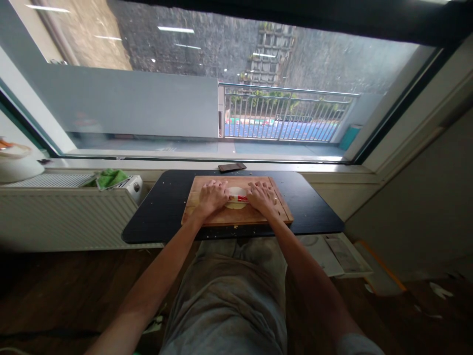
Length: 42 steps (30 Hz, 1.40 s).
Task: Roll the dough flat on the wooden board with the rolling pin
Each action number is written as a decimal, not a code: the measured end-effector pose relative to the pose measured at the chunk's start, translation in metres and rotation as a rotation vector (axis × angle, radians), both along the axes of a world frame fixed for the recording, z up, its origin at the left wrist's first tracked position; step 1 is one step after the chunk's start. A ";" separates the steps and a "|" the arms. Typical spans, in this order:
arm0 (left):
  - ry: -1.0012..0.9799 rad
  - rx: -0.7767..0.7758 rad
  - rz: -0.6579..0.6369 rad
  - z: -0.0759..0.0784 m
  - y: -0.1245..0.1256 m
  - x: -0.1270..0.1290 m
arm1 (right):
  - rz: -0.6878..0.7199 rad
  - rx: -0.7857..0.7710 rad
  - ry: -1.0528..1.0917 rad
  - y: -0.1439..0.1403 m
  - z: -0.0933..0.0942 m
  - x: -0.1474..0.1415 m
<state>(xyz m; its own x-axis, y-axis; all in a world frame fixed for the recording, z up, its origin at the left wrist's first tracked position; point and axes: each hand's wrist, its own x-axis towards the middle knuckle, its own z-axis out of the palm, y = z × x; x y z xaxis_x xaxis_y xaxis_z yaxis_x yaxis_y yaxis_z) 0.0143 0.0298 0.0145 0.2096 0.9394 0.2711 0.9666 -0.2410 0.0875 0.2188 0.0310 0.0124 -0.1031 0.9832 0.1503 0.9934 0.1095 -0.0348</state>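
Hands lay side by side on a wooden cutting board [236, 215] in the head view, both palms down. The left hand [212, 195] and the right hand [263, 196] each pressed flat on one end of a pale rolling pin [237, 195] with a red band, fingers stretched forward and held close together over it, wrapping nothing. Under the pin sat a flattened round of pale dough [236, 204], near the board's middle and mostly covered by the pin and the hands. The board rested on a small black table [162, 207] speckled with light crumbs, set against a large window. A dark phone [231, 167] lay on the sill just past the table's far edge. To the left, a green cloth [110, 177] was draped on a white radiator [66, 217]. Grey trousers covered the person's lap below the table.
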 end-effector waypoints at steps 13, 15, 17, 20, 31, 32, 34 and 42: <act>0.032 -0.104 -0.066 -0.004 0.015 -0.008 | -0.063 0.098 0.086 -0.017 -0.008 -0.003; 0.038 -0.153 -0.047 -0.001 0.024 -0.006 | -0.053 0.089 0.076 -0.015 -0.009 -0.002; 0.038 -0.176 -0.035 0.002 0.030 -0.003 | -0.051 0.088 0.077 -0.013 -0.010 -0.001; 0.030 -0.173 -0.026 0.007 0.032 0.000 | -0.027 0.094 0.088 -0.010 -0.012 -0.001; 0.006 -0.025 -0.017 -0.003 -0.033 0.000 | -0.026 0.120 0.093 -0.026 0.001 -0.005; -0.006 -0.013 -0.015 -0.003 -0.039 0.000 | -0.028 0.118 0.085 -0.028 0.002 -0.006; -0.024 -0.005 -0.015 -0.003 -0.045 0.000 | -0.036 0.113 0.064 -0.031 0.004 -0.007; -0.038 -0.040 -0.020 0.003 -0.017 0.002 | -0.035 0.087 0.067 -0.019 -0.001 -0.005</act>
<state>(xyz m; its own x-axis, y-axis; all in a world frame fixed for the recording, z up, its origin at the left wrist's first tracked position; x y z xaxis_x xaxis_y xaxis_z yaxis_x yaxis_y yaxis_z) 0.0166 0.0132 0.0178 0.2184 0.9456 0.2412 0.9576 -0.2553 0.1337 0.2137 0.0117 0.0112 -0.0553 0.9690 0.2409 0.9924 0.0799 -0.0935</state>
